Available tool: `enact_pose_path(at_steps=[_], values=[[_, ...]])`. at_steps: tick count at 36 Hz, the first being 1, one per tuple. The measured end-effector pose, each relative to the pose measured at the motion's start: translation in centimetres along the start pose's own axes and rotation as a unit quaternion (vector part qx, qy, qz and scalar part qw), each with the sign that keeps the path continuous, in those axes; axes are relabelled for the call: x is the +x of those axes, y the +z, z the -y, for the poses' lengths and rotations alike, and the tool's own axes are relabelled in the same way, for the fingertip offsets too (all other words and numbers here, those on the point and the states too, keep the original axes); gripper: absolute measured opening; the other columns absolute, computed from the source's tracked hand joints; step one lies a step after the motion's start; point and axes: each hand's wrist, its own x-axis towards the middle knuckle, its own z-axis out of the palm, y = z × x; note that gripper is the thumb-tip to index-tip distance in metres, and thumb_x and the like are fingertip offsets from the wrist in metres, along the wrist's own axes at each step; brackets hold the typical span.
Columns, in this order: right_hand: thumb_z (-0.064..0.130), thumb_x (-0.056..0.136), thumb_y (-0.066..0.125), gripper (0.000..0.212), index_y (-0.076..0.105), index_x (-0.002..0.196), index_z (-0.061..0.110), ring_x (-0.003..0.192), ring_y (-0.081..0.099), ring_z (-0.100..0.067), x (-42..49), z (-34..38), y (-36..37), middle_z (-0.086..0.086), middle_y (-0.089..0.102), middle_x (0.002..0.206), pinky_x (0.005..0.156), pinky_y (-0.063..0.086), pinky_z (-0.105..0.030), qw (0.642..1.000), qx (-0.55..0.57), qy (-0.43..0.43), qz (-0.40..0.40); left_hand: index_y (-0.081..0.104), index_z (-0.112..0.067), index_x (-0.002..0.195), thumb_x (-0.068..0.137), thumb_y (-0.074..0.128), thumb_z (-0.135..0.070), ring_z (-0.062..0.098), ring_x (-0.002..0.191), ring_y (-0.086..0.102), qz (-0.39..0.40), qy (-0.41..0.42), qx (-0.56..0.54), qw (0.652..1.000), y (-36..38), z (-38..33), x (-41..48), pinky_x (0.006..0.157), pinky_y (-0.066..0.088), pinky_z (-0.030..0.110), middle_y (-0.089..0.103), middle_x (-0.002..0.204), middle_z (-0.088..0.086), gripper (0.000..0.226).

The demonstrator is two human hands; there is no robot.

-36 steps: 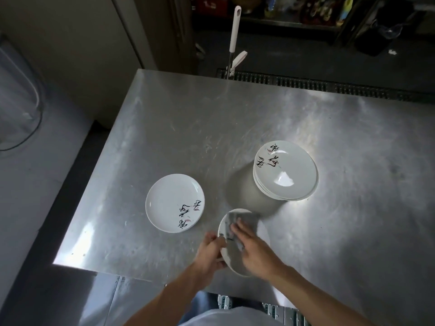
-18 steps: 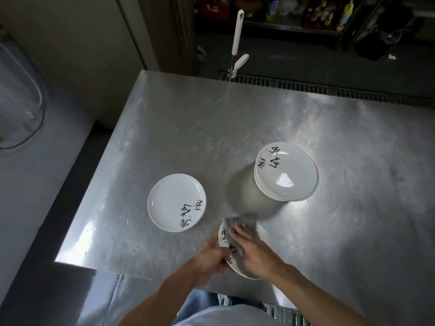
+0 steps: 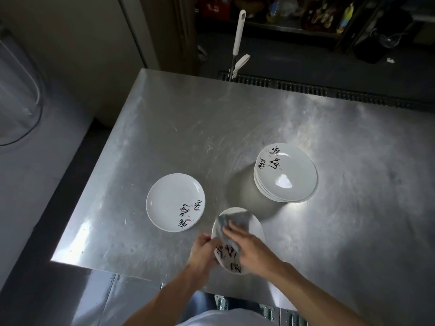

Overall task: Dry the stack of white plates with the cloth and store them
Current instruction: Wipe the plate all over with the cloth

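1. Starting at the far left, a clear curved container (image 3: 18, 95) sits off the table on a pale surface beside it.
2. The steel table (image 3: 164, 128) fills the middle of the view, scuffed and glaring, with its near-left corner in sight.
3. A single white plate (image 3: 175, 202) lies flat and face up on the table, just left of the hands. It has black brush lettering on its near-right side, and nothing touches it.
4. Left hand (image 3: 203, 251): fingers curled round the left rim of the held plate (image 3: 255, 228), gripping it.
5. The held plate is over the table's near edge, apart from the other plates (lettering at its near end, blurred). I cannot tell if it touches the table.
6. A grey cloth (image 3: 235, 220) covers the plate's far-left part and runs under the right hand.
7. Right hand (image 3: 251, 248): fingers laid fairly straight on the cloth, pressing it onto the plate's face, not clenched.
8. The stack of white plates (image 3: 286, 176) stands on the table, right of and beyond the hands, well apart from the single plate. The top plate is face up, with lettering at its far-left and a bright glint in the middle. Several rims show on the stack's left side, but I cannot tell the count.
9. Beyond the table's far edge, a white mop handle (image 3: 239, 31) stands upright and a floor grate (image 3: 306, 89) runs off to the right. Dark shelves (image 3: 306, 17) behind are too dim to read.
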Motion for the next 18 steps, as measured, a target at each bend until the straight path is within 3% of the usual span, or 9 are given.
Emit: enact_pose_path(at_steps=[3,5,8,11,14,16,18], values=[[0.007,0.098,0.054,0.062,0.037,0.155,0.025,0.153,0.007,-0.004,-0.7,-0.1,0.6,0.011,0.016,0.165,0.124,0.014,-0.024,0.995,-0.004,-0.085,0.047,0.054,-0.017,0.119,0.064,0.064,-0.007,0.029,0.081,0.072,0.042,-0.006,0.017,0.999,-0.4,-0.2,0.1,0.071,0.059,0.043,0.074,0.093,0.014,0.057],[0.005,0.099,0.051,0.059,0.039,0.153,0.023,0.153,0.007,-0.011,-0.4,-0.5,-0.1,0.006,0.017,0.164,0.125,0.011,-0.026,0.997,-0.029,-0.067,0.014,0.054,-0.03,0.125,0.061,0.063,-0.002,0.029,0.081,0.075,0.083,-0.011,0.024,0.996,-0.8,0.0,0.0,0.068,0.061,0.042,0.077,0.094,0.014,0.07],[0.001,0.097,0.05,0.062,0.035,0.155,0.018,0.154,0.01,-0.027,0.0,-0.9,-1.2,-0.008,0.018,0.166,0.127,0.008,-0.044,0.992,-0.109,0.027,-0.054,0.057,-0.035,0.128,0.06,0.062,0.0,0.029,0.079,0.075,0.103,-0.013,0.039,0.994,-1.1,-0.2,0.1,0.068,0.061,0.039,0.076,0.091,0.012,0.077],[0.006,0.097,0.048,0.058,0.036,0.154,0.01,0.153,0.015,-0.028,-0.2,0.0,-0.3,-0.012,0.024,0.164,0.125,0.001,-0.031,0.993,-0.099,-0.059,-0.014,0.055,-0.036,0.134,0.068,0.064,0.003,0.031,0.087,0.073,0.129,-0.006,0.069,0.989,-0.7,-0.7,-0.2,0.075,0.061,0.043,0.075,0.102,0.016,0.078],[0.002,0.096,0.052,0.064,0.034,0.156,0.016,0.15,0.014,-0.009,-0.5,0.2,-0.3,-0.001,0.024,0.164,0.12,0.014,-0.018,0.994,-0.05,-0.099,0.011,0.05,-0.029,0.141,0.085,0.056,0.014,0.034,0.094,0.073,0.138,-0.001,0.093,0.986,-0.7,-0.9,-0.5,0.081,0.062,0.047,0.071,0.114,0.024,0.071],[-0.002,0.094,0.049,0.07,0.029,0.158,0.021,0.152,0.015,-0.014,-0.2,-0.4,-0.8,0.0,0.022,0.165,0.121,0.026,-0.024,0.996,-0.069,-0.05,-0.03,0.052,-0.038,0.138,0.085,0.053,0.015,0.035,0.095,0.073,0.152,-0.004,0.096,0.984,-0.8,-1.0,-0.8,0.083,0.061,0.048,0.072,0.113,0.024,0.075],[0.008,0.095,0.049,0.064,0.031,0.156,0.014,0.151,0.023,-0.026,-0.1,-0.1,-0.9,-0.008,0.024,0.163,0.124,0.02,-0.037,0.992,-0.123,-0.027,-0.027,0.054,-0.04,0.134,0.082,0.054,0.013,0.033,0.092,0.073,0.16,-0.003,0.087,0.983,-0.8,-1.0,-1.0,0.082,0.061,0.047,0.074,0.107,0.02,0.075]])
